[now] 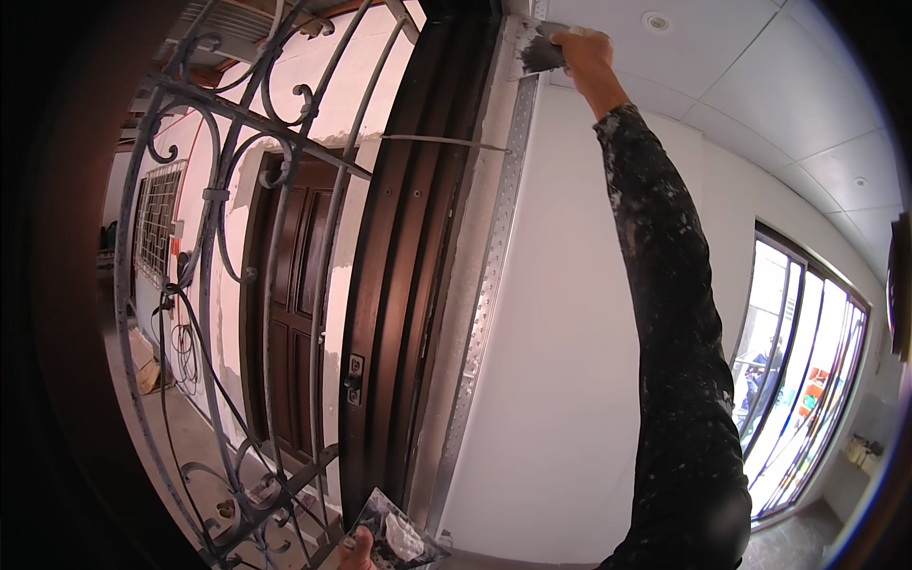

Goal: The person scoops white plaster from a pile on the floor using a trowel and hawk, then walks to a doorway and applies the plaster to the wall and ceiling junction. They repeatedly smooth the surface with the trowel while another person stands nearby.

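High up beneath the ceiling, my right hand (pixel 591 55) is closed around a putty knife (pixel 543 53) with a grey, plaster-smeared blade. The blade lies against the top of the wall edge, where a perforated metal corner bead (pixel 496 242) runs down beside the dark brown door frame (pixel 404 218). My right arm is stretched upward in a black, plaster-spotted sleeve. Low at the bottom edge, my left hand (pixel 357 551) grips a flat metal plate (pixel 407 535) carrying white plaster; only the thumb and part of that hand show. Patches of filler cover parts of the bead.
A scrolled iron grille (pixel 214 195) stands on the left, with a brown panelled door (pixel 294 304) and hanging cables beyond it. A thin strip (pixel 446 142) crosses the frame. Right are a white wall (pixel 570 313) and a glazed sliding door (pixel 788 370), with a person (pixel 763 366) outside.
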{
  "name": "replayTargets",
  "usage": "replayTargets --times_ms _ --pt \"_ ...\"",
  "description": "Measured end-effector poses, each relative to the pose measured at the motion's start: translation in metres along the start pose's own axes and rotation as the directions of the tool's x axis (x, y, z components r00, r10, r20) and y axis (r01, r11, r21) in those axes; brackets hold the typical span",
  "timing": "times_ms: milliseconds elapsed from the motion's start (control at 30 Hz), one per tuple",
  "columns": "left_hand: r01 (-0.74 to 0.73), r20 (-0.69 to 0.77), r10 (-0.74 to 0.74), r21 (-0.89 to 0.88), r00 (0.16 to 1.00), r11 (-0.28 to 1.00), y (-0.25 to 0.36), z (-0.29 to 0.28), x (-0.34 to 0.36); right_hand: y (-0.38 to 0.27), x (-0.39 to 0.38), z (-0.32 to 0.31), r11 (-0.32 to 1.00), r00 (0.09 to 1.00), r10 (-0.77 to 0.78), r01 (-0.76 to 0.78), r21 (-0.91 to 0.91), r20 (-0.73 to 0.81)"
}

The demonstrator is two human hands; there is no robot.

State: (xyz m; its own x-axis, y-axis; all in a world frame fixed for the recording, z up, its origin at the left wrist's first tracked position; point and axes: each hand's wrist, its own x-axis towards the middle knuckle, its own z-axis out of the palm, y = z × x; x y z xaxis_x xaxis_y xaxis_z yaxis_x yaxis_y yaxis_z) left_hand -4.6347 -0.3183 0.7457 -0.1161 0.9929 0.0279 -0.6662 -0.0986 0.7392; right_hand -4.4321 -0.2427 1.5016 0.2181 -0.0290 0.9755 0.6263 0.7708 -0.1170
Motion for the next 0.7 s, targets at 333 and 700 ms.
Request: replayTargets --times_ms 333,700 --pt "0.023 0.178 0.007 -0.165 0.984 0.986 0.023 0.01 -0.011 -0.003 -0.009 -0.018 0.975 0.994 -0.053 0.031 0.221 0.093" --pt "0.009 0.035 -0.012 0.073 0.999 0.997 0.025 0.005 -0.009 0.0 -0.001 0.009 0.986 0.992 -0.091 0.077 0.147 0.09"
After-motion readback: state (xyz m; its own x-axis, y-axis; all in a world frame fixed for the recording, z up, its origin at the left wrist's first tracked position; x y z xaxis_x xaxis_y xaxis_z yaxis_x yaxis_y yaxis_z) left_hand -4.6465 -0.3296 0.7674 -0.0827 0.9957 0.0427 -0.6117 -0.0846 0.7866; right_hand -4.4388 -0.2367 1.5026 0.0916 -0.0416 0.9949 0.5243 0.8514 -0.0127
